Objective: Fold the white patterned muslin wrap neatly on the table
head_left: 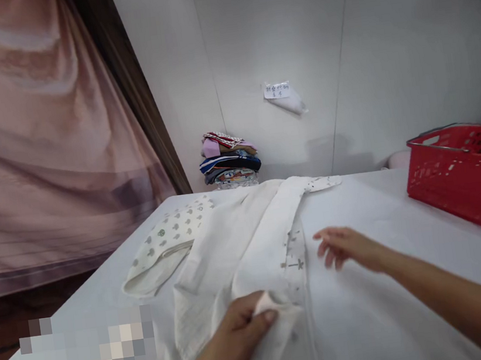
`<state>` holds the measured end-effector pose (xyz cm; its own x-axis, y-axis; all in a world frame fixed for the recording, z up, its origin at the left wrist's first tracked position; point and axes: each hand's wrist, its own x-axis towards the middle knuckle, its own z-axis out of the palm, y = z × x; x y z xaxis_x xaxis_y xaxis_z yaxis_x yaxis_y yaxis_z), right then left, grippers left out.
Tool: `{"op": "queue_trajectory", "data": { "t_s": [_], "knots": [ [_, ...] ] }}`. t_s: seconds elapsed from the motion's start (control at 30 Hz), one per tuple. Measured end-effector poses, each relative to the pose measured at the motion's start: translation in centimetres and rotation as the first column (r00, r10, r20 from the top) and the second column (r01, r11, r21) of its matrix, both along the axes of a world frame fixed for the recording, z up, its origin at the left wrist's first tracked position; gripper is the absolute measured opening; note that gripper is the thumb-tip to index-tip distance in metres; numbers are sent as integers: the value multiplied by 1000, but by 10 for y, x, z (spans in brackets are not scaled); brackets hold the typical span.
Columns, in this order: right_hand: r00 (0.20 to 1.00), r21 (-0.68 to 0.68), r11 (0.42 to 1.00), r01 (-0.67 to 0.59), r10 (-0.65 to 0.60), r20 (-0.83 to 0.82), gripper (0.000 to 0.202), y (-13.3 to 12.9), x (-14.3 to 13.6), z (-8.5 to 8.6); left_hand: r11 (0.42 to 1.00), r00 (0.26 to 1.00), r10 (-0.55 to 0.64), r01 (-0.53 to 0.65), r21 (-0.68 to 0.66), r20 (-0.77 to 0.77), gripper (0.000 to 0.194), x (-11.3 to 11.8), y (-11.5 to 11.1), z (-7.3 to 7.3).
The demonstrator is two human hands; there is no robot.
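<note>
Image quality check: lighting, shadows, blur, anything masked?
Head view: soft, dim light; faint shadows on the wall right of the clothes stack. Head view: right hand slightly soft; white garment low-contrast against white table. Head view: dark upper-right corner, pixelated patch lower left.

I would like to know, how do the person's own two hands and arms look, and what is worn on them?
Both hands are without gloves. Around the left hand's wrist is a thin, pale gold-looking band, partly cut off by the picture's edge. The right hand has nothing visible at its wrist, and no sleeve shows on that forearm.
</note>
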<state>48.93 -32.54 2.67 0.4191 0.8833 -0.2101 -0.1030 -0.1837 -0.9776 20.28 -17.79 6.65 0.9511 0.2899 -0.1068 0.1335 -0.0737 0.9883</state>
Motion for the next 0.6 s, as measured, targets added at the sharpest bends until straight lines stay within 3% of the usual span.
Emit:
{"op": "queue_trajectory", "data": {
  "t_s": [0.1,0.2,0.27,0.33,0.4,0.5,0.6],
  "knots": [
    [951,89,984,-151,170,-260,53,-33,-82,-24,940,970,-226,192,283,92,33,23,-35,9],
    [891,119,980,-163,197,-410,56,-69,-131,-33,874,946,-291,204,441,141,31,40,-71,2],
    [877,119,990,-79,126,-464,58,-91,-143,-39,789,935,-322,180,587,147,31,46,-92,-10],
    [896,98,993,61,-11,-445,55,-112,-147,-43,671,912,-383,165,723,147,53,50,-109,-21],
    [917,35,980,195,-170,-360,48,-129,-148,-42,588,883,-451,182,788,132,81,51,-122,-28],
    [918,-64,945,321,-327,-224,52,-147,-155,-29,558,853,-513,248,792,94,100,48,-133,-31],
    [909,-165,922,351,-378,-177,56,-161,-159,-19,597,853,-508,248,763,120,94,38,-126,-29]
  ]
}}
